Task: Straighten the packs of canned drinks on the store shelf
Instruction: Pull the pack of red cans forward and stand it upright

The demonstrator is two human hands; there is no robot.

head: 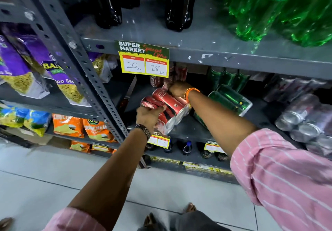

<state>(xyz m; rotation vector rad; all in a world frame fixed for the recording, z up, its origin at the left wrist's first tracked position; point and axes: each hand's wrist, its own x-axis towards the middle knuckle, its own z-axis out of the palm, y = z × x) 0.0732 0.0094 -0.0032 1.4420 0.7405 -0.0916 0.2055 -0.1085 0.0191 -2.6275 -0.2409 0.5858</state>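
A shrink-wrapped pack of red cans [168, 106] lies tilted at the left end of the grey middle shelf [255, 112]. My left hand [148, 116] grips its near end from below. My right hand [177, 89] holds its far upper end. Behind it more red cans [177, 73] stand at the back. To the right a pack of green cans [231, 98] lies askew on its side, with upright green cans [227, 77] behind it. Silver can packs [303, 117] lie stacked at the far right.
A slotted grey upright [86, 69] borders the bay on the left, with snack bags [30, 72] beyond it. A yellow price card [144, 62] hangs from the upper shelf, which holds dark cola bottles [179, 10] and green bottles [280, 10]. Small bottles [186, 147] stand below.
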